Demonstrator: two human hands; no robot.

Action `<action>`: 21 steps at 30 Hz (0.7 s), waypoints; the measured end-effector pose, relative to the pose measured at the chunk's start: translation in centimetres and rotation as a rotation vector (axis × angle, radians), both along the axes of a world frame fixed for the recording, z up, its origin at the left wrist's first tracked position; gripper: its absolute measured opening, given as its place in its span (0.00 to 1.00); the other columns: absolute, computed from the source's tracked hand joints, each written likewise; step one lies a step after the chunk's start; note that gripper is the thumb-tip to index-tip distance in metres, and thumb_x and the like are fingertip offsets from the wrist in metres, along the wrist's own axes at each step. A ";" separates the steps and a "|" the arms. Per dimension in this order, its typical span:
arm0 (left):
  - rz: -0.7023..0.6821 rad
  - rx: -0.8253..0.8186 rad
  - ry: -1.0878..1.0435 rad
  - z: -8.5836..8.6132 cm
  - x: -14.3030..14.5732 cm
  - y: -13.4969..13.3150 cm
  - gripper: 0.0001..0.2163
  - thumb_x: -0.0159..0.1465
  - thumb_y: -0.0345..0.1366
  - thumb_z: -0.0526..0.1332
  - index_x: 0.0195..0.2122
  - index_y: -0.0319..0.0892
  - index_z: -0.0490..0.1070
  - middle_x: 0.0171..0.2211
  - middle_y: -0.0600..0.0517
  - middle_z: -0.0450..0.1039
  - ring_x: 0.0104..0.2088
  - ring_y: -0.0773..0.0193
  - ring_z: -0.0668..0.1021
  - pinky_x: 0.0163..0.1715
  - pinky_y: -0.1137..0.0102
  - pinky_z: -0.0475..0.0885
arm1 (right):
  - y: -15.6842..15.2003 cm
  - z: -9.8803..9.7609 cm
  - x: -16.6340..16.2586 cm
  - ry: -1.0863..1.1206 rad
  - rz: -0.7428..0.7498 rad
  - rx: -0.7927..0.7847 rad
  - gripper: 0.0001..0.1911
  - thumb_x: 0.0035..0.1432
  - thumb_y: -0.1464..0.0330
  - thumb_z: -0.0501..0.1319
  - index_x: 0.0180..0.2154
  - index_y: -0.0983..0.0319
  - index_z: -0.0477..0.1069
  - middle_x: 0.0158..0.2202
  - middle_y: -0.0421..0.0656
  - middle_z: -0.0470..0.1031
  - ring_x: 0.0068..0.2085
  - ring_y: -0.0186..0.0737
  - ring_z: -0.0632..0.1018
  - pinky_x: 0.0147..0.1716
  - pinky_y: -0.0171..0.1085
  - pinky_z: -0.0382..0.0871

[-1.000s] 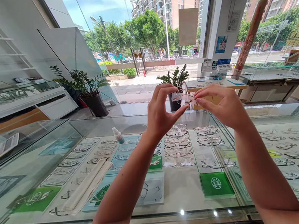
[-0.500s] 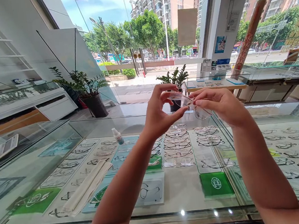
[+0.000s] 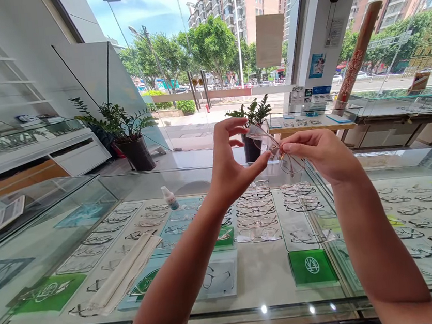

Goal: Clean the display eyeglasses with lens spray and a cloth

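Eyeglasses [image 3: 276,151] are held up above the glass counter [image 3: 266,276], pinched between the right hand [image 3: 318,153]'s thumb and fingers; the left hand [image 3: 226,158] curves open beside them, thumb tip at the frame, contact unclear; farther left are a small bottle [image 3: 170,198] and a cloth [image 3: 127,271].

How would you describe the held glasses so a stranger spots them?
Start at the large glass display counter. Above its far part, the right hand pinches a pair of thin-framed glasses. Unlike the rows of frames laid out inside the counter, this pair is held up in the air.
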State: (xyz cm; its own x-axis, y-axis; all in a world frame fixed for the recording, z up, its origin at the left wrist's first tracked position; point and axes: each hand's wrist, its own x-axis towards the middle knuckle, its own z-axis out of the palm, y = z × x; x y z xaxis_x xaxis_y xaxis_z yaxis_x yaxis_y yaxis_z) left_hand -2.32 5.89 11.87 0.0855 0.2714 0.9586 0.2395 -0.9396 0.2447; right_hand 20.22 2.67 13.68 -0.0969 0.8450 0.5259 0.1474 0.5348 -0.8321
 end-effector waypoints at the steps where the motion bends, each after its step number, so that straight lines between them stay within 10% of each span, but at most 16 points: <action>1: 0.076 0.051 -0.067 0.0 0.2 -0.4 0.24 0.60 0.34 0.74 0.56 0.50 0.70 0.51 0.48 0.76 0.45 0.60 0.81 0.37 0.64 0.78 | 0.1 -0.1 -0.1 0.011 -0.052 0.019 0.07 0.56 0.60 0.76 0.36 0.53 0.88 0.37 0.42 0.89 0.39 0.45 0.86 0.47 0.51 0.83; 5: 0.120 -0.014 -0.097 -0.2 1.6 -2.1 0.02 0.67 0.36 0.70 0.38 0.47 0.79 0.25 0.57 0.69 0.24 0.69 0.69 0.24 0.68 0.66 | -0.2 -0.2 -1.3 0.013 -0.187 0.147 0.07 0.59 0.61 0.74 0.39 0.54 0.87 0.41 0.43 0.89 0.43 0.47 0.87 0.49 0.53 0.82; 7: -0.008 -0.222 -0.059 -0.5 2.2 -2.4 0.06 0.68 0.42 0.71 0.35 0.48 0.81 0.19 0.59 0.64 0.20 0.70 0.64 0.20 0.69 0.60 | -0.8 -0.3 -2.2 -0.023 -0.216 0.231 0.06 0.61 0.62 0.72 0.40 0.54 0.87 0.45 0.43 0.89 0.48 0.49 0.87 0.53 0.54 0.82; 14: -0.363 -0.621 -0.189 -1.0 2.6 -1.2 0.11 0.63 0.49 0.75 0.39 0.49 0.87 0.19 0.56 0.69 0.20 0.71 0.63 0.18 0.70 0.57 | -2.4 -0.6 -4.6 -0.237 -0.393 0.531 0.09 0.67 0.69 0.67 0.45 0.53 0.85 0.53 0.45 0.87 0.56 0.50 0.84 0.61 0.57 0.77; 21: -0.368 -0.841 -0.278 0.0 2.3 -2.9 0.11 0.61 0.48 0.75 0.37 0.47 0.87 0.23 0.55 0.69 0.23 0.72 0.59 0.23 0.69 0.52 | -2.6 -0.9 -4.6 -0.272 -0.399 0.577 0.10 0.68 0.70 0.66 0.48 0.54 0.84 0.51 0.44 0.87 0.54 0.49 0.86 0.58 0.54 0.79</action>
